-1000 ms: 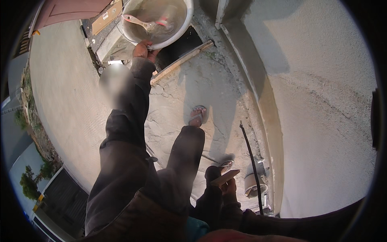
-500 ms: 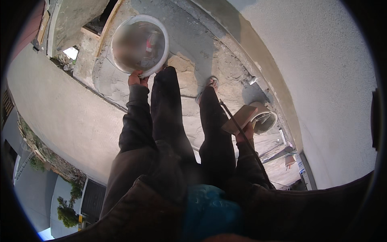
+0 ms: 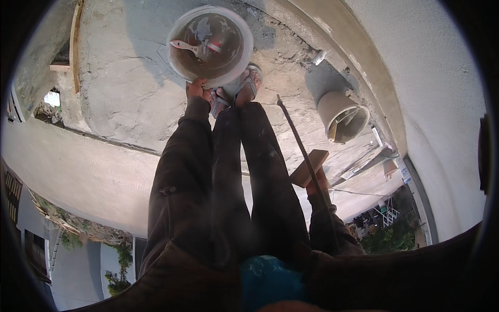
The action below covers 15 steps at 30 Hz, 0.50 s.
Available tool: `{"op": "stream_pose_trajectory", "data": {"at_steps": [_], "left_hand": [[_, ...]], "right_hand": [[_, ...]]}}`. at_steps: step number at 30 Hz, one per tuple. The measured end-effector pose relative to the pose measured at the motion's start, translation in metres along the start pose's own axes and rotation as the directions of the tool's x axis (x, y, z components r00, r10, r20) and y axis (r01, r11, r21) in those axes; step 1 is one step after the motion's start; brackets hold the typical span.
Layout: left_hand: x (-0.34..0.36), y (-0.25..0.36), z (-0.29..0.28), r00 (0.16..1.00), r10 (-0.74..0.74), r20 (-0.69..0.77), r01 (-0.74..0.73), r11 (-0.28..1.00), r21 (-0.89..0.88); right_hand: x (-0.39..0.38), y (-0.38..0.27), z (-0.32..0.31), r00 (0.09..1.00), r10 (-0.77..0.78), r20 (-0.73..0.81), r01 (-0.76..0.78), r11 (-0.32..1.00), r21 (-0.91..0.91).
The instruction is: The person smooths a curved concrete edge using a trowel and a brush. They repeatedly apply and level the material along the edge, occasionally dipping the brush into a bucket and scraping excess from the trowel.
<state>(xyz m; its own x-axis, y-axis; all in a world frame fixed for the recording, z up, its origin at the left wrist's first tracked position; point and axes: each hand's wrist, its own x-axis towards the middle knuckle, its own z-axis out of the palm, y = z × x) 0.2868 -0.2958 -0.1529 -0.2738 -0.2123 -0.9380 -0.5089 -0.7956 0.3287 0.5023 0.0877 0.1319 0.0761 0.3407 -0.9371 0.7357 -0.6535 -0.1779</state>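
One round basin (image 3: 210,46) with one brush (image 3: 189,48) inside it. One bucket (image 3: 342,116), one wooden float (image 3: 309,168), one long rod (image 3: 301,148). Two sandalled feet (image 3: 248,83).

Right hand (image 3: 314,186) largely hidden behind wooden float (image 3: 310,167); left hand (image 3: 197,89) fingers concealed under basin (image 3: 210,44) rim.

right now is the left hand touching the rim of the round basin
Touching. The head view shows the left hand gripping the near rim of the round basin, fingers closed over its edge with no gap; a brush lies inside.
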Motion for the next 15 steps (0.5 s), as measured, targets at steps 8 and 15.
{"op": "stream_pose_trajectory", "data": {"at_steps": [8, 15], "left_hand": [[0.025, -0.045, 0.003, 1.000, -0.002, 0.003, 0.001, 0.997, 0.082], [-0.017, -0.018, 0.085, 0.737, 0.658, 0.158, -0.590, 0.511, 0.625]], "right_hand": [[0.019, 0.023, -0.011, 0.989, -0.033, 0.144, 0.023, 0.997, 0.073], [0.013, 0.017, 0.031, 0.965, -0.015, 0.263, -0.065, 0.954, 0.293]]}}
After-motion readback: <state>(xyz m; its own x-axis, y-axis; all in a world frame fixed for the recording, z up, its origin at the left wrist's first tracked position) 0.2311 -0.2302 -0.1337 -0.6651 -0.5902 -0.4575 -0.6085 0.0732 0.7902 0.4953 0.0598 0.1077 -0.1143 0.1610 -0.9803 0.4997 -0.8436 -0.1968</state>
